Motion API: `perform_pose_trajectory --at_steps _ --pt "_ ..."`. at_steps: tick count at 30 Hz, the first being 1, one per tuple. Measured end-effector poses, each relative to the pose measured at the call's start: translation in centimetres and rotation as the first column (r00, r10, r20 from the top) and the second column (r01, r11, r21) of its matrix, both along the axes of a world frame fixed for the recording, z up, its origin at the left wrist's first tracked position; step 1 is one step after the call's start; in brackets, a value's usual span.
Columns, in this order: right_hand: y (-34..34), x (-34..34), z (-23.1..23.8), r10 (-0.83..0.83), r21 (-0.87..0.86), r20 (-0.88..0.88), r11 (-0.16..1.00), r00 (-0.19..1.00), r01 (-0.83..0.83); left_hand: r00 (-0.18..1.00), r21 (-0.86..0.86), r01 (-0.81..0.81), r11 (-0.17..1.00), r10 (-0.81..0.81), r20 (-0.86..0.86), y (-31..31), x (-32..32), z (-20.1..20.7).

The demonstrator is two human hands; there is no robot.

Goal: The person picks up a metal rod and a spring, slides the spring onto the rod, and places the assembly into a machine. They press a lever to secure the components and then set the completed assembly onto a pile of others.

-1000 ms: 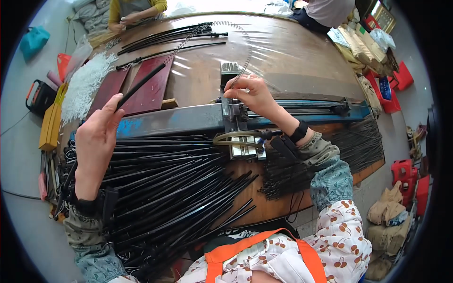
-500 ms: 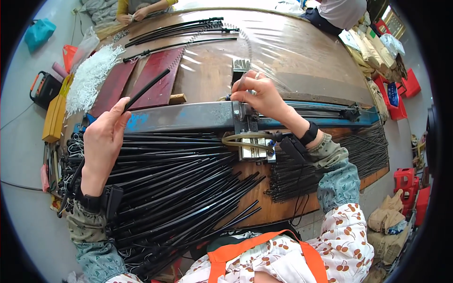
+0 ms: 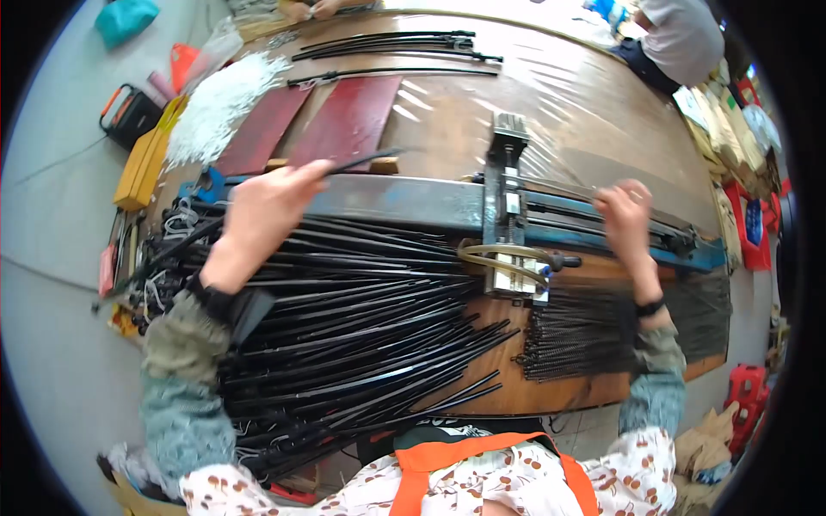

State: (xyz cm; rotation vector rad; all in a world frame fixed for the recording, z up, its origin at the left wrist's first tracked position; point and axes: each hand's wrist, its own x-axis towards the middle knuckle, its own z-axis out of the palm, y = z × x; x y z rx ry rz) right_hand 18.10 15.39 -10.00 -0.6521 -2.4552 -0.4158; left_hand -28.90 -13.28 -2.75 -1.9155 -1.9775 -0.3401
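My left hand (image 3: 265,215) is closed around a thin black tube (image 3: 366,159), whose free end points right above the long metal rail (image 3: 404,198). Motion blurs the tube's tip. My right hand (image 3: 626,219) is over the right part of the rail, fingers curled together; whatever they may hold cannot be made out. Between both hands stands a metal clamping device (image 3: 508,202) with a looped hose (image 3: 482,251). A large pile of black tubes (image 3: 361,344) lies below my left hand. Dark coil springs (image 3: 576,340) lie in a heap below my right hand.
Beyond the rail are dark red boards (image 3: 348,120), a heap of white strips (image 3: 225,103) and several assembled black rods (image 3: 387,43). A yellow box (image 3: 148,172) stands at the left. Another person (image 3: 680,43) sits at the far right; another person's hands (image 3: 311,10) show at the far edge.
My right hand has moved right, away from the clamping device. The tube in my left hand now lies flatter, and the stretched spring that arched from its tip no longer shows. The view has shifted.
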Motion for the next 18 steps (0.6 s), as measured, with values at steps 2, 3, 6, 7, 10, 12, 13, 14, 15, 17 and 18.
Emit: perform_pose_trajectory --at_steps 2,3,6,7,10,12,13,14,15,17,18 --pt "0.7 6.9 0.9 -0.163 -0.052 0.033 0.985 0.986 0.164 0.99 -0.065 0.141 0.988 -0.141 0.003 3.5 3.1 -0.9" --pt "0.9 8.9 1.0 -0.201 -0.024 -0.007 0.979 0.98 0.201 0.953 -0.005 0.287 0.958 -0.285 0.103 5.8 4.5 -2.2" --pt "2.5 14.9 0.2 -0.274 -0.019 -0.007 0.962 0.962 0.274 0.889 -0.017 0.45 0.893 -0.446 0.105 12.4 10.6 -4.2" --pt "2.5 15.5 0.2 -0.294 -0.072 -0.016 0.954 0.956 0.292 0.846 0.081 0.498 0.863 -0.504 0.173 13.7 11.1 -5.3" --pt "2.9 15.5 -0.9 -0.3 -0.129 -0.056 0.948 0.952 0.291 0.872 0.041 0.447 0.893 -0.446 0.203 13.8 11.4 -7.0" --pt "2.9 15.3 -1.8 -0.282 -0.129 -0.081 0.954 0.956 0.27 0.885 0.045 0.405 0.913 -0.404 0.233 13.5 11.8 -7.0" --pt "2.9 15.2 -2.3 -0.292 -0.154 -0.117 0.95 0.949 0.273 0.885 0.054 0.389 0.92 -0.389 0.255 13.7 11.7 -7.1" --pt "2.9 15.2 -2.6 -0.307 -0.178 -0.152 0.944 0.94 0.279 0.883 0.065 0.375 0.925 -0.378 0.277 13.9 11.8 -7.1" --pt "3.0 15.1 -2.6 -0.301 -0.183 -0.163 0.945 0.939 0.271 0.885 0.064 0.375 0.925 -0.377 0.272 13.9 11.8 -7.1" --pt "3.1 14.9 -2.3 -0.299 -0.176 -0.167 0.947 0.939 0.27 0.848 0.099 0.414 0.905 -0.423 0.319 13.7 11.8 -7.0" --pt "3.1 14.9 -2.1 -0.298 -0.167 -0.165 0.948 0.94 0.271 0.847 0.101 0.417 0.903 -0.427 0.316 13.6 11.8 -6.8"
